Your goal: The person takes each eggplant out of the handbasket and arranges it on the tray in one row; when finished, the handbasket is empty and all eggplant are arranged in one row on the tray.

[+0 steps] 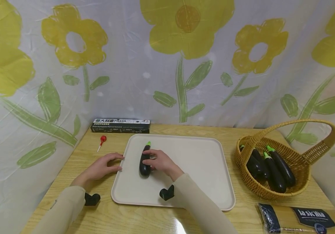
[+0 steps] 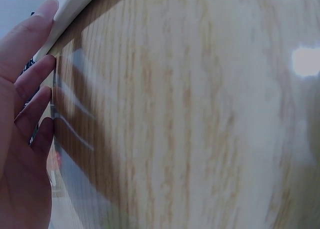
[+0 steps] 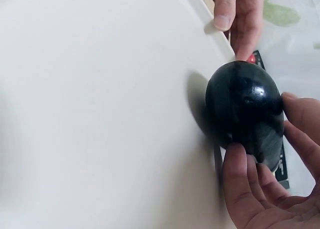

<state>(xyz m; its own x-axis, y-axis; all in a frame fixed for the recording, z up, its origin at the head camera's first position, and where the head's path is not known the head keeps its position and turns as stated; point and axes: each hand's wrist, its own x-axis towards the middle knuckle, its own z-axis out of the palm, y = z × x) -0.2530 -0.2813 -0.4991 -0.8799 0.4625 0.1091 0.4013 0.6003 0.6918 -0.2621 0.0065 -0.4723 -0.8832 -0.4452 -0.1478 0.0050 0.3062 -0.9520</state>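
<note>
On the left part of a pale tray [image 1: 196,169], a dark eggplant [image 1: 145,161] with a bright green stem end points away from me. My right hand [image 1: 162,163] grips it around its middle, thumb on one side and fingers on the other. The rounded bottom of the eggplant [image 3: 245,101] faces the right wrist camera, held between the fingertips. My left hand [image 1: 103,167] is at the tray's left edge, its fingertips right at the rim. In the left wrist view, the left hand's fingers [image 2: 35,81] stay fairly straight and the thumb reaches the tray rim [image 2: 75,9].
A wicker basket [image 1: 240,165] with a tall handle holds several eggplants [image 1: 275,175] on the right. In front of it lies a pasta packet [image 1: 302,219]. Behind the tray, a black pasta box [image 1: 120,126] sits near the curtain, and a red lollipop [image 1: 103,139] lies left.
</note>
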